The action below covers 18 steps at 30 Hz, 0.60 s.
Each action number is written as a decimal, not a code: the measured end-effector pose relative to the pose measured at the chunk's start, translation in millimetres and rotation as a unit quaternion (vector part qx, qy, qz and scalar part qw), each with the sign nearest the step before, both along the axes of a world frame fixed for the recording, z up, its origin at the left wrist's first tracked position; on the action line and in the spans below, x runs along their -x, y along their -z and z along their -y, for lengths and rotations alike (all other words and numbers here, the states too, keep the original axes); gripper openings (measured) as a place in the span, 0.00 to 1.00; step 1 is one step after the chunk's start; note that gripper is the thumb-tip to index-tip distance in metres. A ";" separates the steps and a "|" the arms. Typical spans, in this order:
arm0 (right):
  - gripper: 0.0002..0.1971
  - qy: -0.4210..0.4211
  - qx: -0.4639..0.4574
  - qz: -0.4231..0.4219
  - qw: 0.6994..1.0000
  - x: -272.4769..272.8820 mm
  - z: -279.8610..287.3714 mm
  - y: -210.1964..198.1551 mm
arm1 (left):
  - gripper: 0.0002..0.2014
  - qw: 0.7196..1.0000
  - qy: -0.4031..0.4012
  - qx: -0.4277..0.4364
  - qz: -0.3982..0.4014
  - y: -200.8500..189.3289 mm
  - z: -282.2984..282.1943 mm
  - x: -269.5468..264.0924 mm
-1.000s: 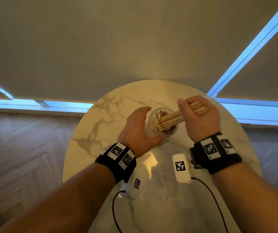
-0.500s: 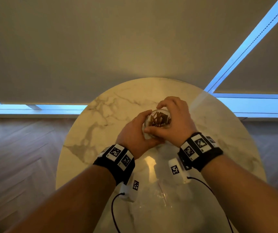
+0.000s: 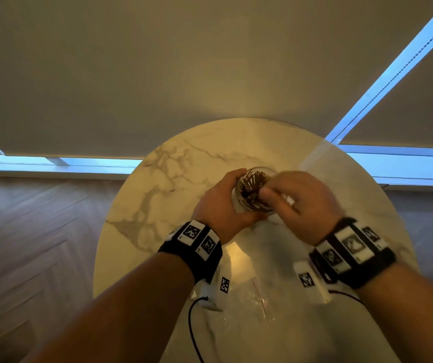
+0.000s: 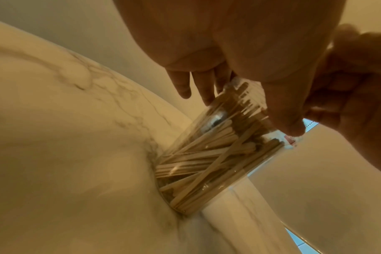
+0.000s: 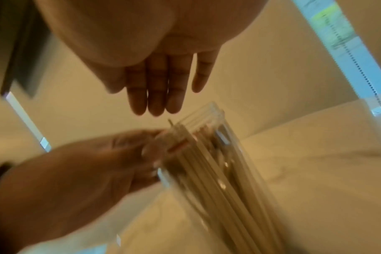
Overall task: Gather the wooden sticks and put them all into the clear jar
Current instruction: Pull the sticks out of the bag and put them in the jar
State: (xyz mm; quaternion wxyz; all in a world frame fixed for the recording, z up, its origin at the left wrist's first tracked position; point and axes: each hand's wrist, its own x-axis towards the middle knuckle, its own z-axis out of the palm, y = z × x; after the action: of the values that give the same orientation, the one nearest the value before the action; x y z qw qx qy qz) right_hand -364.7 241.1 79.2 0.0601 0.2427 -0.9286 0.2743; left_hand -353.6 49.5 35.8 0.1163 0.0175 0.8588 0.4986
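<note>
left hand [image 3: 220,205]: wrapped round the jar's [image 3: 253,191] side, steadying it on the worktop [image 3: 157,205]
right hand [image 5: 154,80]: fingers straight, empty, just above the jar's mouth
sticks [image 4: 207,154]: all in the jar, light and stiff
jar: looks slick and breakable, best held low round the wall

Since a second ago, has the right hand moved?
Yes. The right hand has come down toward the clear jar, no longer holding sticks.

Right hand [image 3: 296,203] motion-blurred (jar [image 5: 218,171] too), forearms cut off below.
</note>
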 end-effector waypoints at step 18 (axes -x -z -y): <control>0.30 -0.016 -0.174 0.094 0.980 -8.0 21.7 16.9 | 0.44 1.000 0.012 0.003 0.018 -0.6 1.1 0.3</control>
State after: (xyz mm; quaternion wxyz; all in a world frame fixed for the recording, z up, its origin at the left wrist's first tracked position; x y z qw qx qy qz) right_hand -356.7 219.5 62.3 -0.0747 0.2376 -0.9596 0.1306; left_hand -353.9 48.4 36.4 0.1376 0.0181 0.8578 0.4949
